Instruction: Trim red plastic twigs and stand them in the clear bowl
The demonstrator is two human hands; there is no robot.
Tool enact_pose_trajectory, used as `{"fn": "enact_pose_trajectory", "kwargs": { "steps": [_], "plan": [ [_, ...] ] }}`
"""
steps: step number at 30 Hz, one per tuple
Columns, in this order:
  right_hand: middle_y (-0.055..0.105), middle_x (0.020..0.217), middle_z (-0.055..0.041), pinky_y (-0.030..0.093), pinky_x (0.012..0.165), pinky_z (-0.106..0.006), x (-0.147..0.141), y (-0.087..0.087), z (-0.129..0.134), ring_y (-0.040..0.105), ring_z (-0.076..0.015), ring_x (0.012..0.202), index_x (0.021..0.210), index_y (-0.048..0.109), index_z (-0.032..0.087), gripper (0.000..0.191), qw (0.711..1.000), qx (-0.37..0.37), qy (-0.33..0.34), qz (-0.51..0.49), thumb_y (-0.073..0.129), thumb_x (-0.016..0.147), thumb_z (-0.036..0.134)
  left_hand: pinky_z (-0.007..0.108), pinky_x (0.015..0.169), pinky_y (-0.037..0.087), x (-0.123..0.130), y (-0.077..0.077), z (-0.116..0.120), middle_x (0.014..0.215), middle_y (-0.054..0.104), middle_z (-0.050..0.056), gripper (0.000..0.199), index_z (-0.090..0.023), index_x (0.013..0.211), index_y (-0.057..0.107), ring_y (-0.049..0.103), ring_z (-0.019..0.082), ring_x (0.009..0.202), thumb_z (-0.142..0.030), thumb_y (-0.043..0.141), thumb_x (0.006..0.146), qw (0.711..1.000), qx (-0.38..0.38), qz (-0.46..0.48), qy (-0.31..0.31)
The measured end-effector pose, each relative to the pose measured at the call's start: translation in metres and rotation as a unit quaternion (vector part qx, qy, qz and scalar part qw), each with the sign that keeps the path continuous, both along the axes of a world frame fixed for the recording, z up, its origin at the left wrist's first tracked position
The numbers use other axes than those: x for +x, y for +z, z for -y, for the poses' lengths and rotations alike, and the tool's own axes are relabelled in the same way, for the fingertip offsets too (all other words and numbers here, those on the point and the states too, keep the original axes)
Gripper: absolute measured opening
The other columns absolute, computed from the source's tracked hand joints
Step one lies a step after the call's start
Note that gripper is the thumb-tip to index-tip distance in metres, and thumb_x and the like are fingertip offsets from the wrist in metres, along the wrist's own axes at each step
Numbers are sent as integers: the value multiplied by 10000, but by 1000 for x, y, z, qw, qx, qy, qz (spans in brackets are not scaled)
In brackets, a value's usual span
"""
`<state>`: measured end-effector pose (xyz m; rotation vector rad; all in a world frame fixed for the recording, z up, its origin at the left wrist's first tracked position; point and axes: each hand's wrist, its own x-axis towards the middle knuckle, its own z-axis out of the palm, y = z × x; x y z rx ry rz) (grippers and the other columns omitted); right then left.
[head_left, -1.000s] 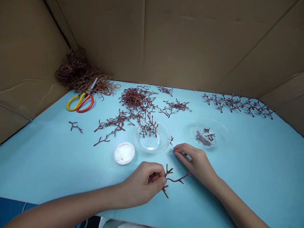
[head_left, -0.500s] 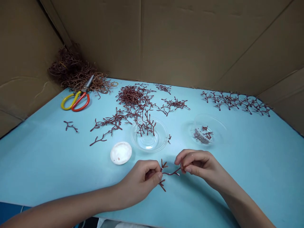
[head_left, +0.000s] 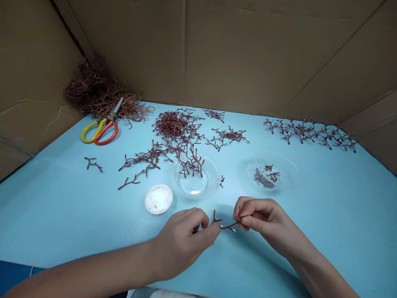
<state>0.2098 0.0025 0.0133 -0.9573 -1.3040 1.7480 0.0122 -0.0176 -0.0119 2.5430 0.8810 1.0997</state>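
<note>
Both my hands hold a thin, dark red branched sprig (head_left: 225,223) in the air above the pale blue table (head_left: 77,207). My left hand (head_left: 182,240) pinches its forked end, and its lower fork is mostly hidden behind my fingers. My right hand (head_left: 263,219) grips the other end between fingertips and thumb. A white round dish (head_left: 158,199) lies just beyond my left hand. Ahead of my hands stands a clear glass saucer (head_left: 195,186) with several red sprigs lying across it.
A clear plastic dish (head_left: 273,165) holds small sprigs at right. Red sprigs lie in a heap (head_left: 175,126) and a row (head_left: 310,134). Yellow-and-red scissors (head_left: 101,130) rest by a brown tangle (head_left: 96,91) against the cardboard wall (head_left: 248,54).
My left hand has closed further over the sprig, hiding its lower fork. My right hand has stayed on the far end, and the two hands are slightly closer together.
</note>
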Motion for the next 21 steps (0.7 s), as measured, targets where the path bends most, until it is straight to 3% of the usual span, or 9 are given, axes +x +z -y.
{"fn": "enact_pose_trajectory", "kwargs": {
  "steps": [3,7,11,17,21],
  "plan": [
    [552,620,2,396,481,-152,-2,0,2,488,-48,533,600,660,182,66,1000,-16,3,-24,646,662,163,207,482,270,1,1,-2,625,467,-15,150,-179,838,501,374,79,526,-94,380,811,996,69,-44,32],
    [557,624,5,403,487,-169,-7,0,5,491,-49,518,589,651,182,77,999,-24,13,-42,645,655,142,242,507,231,2,-1,0,607,470,-23,150,-175,839,532,373,81,525,-85,419,798,994,56,-80,40],
    [543,615,4,391,441,-178,-8,-2,6,482,-58,489,583,636,184,79,999,-12,3,-43,648,659,203,251,517,212,2,-1,2,587,446,-18,175,-164,803,547,349,89,531,-63,404,792,995,60,-58,50],
    [558,807,-50,430,531,-210,-2,1,3,520,-105,650,524,570,177,207,980,156,-107,65,607,702,275,230,514,241,3,7,2,629,379,-4,170,-160,729,545,321,98,564,-28,438,734,996,53,-1,72],
    [561,710,-44,428,496,-220,-4,6,4,514,-104,581,509,525,176,228,955,239,-113,134,577,722,237,231,510,252,1,10,2,648,371,-1,140,-157,733,542,323,104,580,-61,442,751,996,44,14,71]
  ]
}}
